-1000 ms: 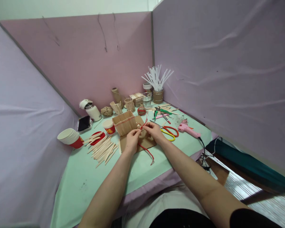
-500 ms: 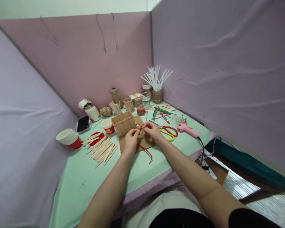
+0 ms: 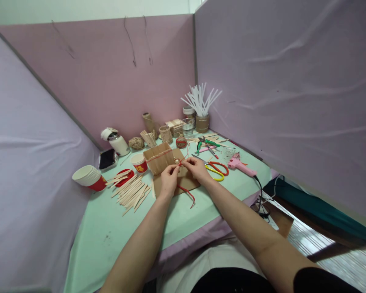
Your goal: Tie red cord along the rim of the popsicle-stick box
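Both my hands meet over a brown cardboard piece point(image 3: 191, 182) on the green table. My left hand point(image 3: 169, 179) and my right hand point(image 3: 197, 168) each pinch a red cord point(image 3: 186, 192), fingers closed, close to a small bead or knot between them. One loose end of the cord trails toward me across the cardboard. The other end runs back to a red spool point(image 3: 181, 142). A box made of wooden sticks point(image 3: 158, 157) stands just behind my hands.
A pile of wooden sticks point(image 3: 131, 191), stacked red paper cups point(image 3: 90, 178), a single red cup point(image 3: 139, 162) and a phone point(image 3: 107, 158) lie to the left. Scissors point(image 3: 216, 168), green pliers point(image 3: 207, 143) and a pink glue gun point(image 3: 239, 165) lie to the right. White straws point(image 3: 200, 99) stand at the back.
My hands stay pinched on the cord with only small finger movement. The view has shifted slightly.
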The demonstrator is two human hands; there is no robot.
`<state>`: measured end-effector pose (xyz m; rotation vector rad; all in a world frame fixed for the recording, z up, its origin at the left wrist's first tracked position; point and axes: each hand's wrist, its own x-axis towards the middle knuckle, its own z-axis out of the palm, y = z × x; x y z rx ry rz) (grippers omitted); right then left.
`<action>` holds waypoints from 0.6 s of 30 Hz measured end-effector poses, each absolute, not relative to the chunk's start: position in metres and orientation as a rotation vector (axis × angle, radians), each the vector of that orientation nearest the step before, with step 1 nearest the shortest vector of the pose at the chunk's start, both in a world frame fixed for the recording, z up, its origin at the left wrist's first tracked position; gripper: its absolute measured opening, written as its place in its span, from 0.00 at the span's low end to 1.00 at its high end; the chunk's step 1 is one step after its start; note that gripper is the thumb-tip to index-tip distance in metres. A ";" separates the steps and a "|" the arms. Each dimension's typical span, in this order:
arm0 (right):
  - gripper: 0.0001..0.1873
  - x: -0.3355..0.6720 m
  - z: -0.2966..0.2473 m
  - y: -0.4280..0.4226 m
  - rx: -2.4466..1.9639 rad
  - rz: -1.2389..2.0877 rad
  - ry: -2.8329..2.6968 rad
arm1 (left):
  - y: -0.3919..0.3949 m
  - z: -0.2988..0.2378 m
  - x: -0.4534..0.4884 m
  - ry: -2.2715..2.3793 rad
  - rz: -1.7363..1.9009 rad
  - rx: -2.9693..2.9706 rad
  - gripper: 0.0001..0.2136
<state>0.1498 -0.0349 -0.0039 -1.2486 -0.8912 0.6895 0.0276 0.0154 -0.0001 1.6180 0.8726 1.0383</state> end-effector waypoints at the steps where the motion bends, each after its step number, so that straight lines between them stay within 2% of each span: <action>1: 0.13 0.150 -0.004 -0.035 -1.244 0.693 -0.888 | 0.016 0.000 0.027 0.878 1.031 1.618 0.09; 18: 0.11 0.150 -0.009 -0.033 -1.178 0.761 -0.939 | 0.018 -0.003 0.029 0.878 1.019 1.469 0.10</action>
